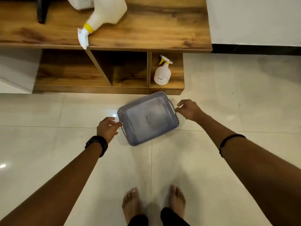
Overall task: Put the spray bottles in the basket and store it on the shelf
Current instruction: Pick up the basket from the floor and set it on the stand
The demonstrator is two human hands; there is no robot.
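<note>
Grey perforated basket (147, 119), white bottles (162, 73) with yellow trim, brown wood-grain shelf (146, 30), pale tiled floor (228, 111).

Both arms reach forward and down. The left hand (107, 128) and right hand (189, 110) hang apart, fingers loosely curled, holding nothing.

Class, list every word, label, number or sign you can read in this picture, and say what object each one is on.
No text here can be read.
Small spray bottle in the right shelf compartment: a label with dark print near its base, too small and blurred to read.
Large spray bottle lying on the shelf top: no print visible.
Grey basket on the floor: a small mark at the centre of its bottom, illegible.
</note>
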